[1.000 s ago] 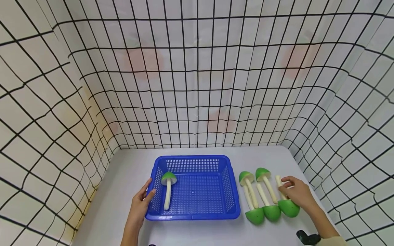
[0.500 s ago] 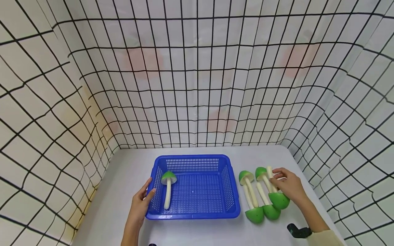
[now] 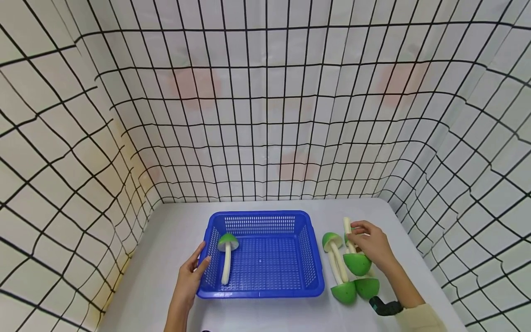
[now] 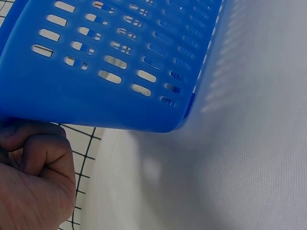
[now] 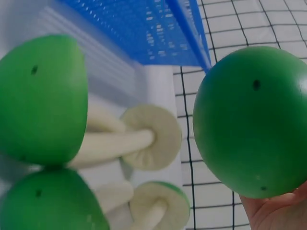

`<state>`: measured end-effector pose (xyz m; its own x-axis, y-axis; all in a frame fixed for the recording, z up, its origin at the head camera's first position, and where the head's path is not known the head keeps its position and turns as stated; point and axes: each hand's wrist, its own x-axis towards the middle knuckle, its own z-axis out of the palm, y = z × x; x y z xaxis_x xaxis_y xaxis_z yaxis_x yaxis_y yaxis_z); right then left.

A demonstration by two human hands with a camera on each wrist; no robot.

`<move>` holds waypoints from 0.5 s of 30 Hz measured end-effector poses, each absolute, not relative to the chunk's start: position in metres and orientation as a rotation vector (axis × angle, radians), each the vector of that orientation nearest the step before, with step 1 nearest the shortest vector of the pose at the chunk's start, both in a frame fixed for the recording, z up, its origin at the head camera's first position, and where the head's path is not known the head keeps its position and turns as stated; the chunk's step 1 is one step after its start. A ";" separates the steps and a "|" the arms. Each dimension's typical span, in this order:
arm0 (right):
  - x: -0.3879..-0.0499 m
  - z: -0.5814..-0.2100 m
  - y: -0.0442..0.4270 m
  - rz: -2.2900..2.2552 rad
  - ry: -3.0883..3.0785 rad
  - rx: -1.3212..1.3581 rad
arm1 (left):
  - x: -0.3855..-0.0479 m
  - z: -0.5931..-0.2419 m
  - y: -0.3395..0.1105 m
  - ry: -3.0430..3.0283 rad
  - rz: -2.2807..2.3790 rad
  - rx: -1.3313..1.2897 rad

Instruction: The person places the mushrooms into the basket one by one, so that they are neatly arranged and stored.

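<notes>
My left hand (image 3: 187,279) grips the left rim of a blue plastic basket (image 3: 259,293); the left wrist view shows curled fingers against the basket's edge. Inside the basket, toward its left side, lies one toy mushroom (image 3: 226,260) with a green cap and pale stem. My right hand (image 3: 373,246) pinches the stem of another green-capped mushroom (image 3: 357,264), raised above the others with its cap toward me. That round cap fills the right side of the right wrist view. Below and beside it, several more mushrooms (image 3: 344,292) lie on the table, partly hidden by the hand and held mushroom.
The white table (image 3: 257,318) carries the basket in the middle and the loose mushrooms to its right. White walls with black grid netting (image 3: 265,115) enclose the back and both sides. A dark device (image 3: 386,307) sits on the right wrist by a pale sleeve.
My right hand has lifted the rightmost mushroom and carried it left, over the other mushrooms toward the basket. My left hand stays on the basket rim.
</notes>
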<state>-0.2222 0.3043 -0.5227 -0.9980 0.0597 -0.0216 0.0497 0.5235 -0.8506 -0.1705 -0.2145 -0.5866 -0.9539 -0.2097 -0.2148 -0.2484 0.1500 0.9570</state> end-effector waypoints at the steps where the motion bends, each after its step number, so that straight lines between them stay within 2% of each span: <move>1: -0.223 -0.523 0.301 1.530 -2.733 -0.098 | -0.171 -0.587 -0.215 2.361 1.973 -0.470; 15: -0.233 -0.518 0.259 1.676 -2.692 -0.133 | -0.171 -0.587 -0.214 2.356 1.974 -0.462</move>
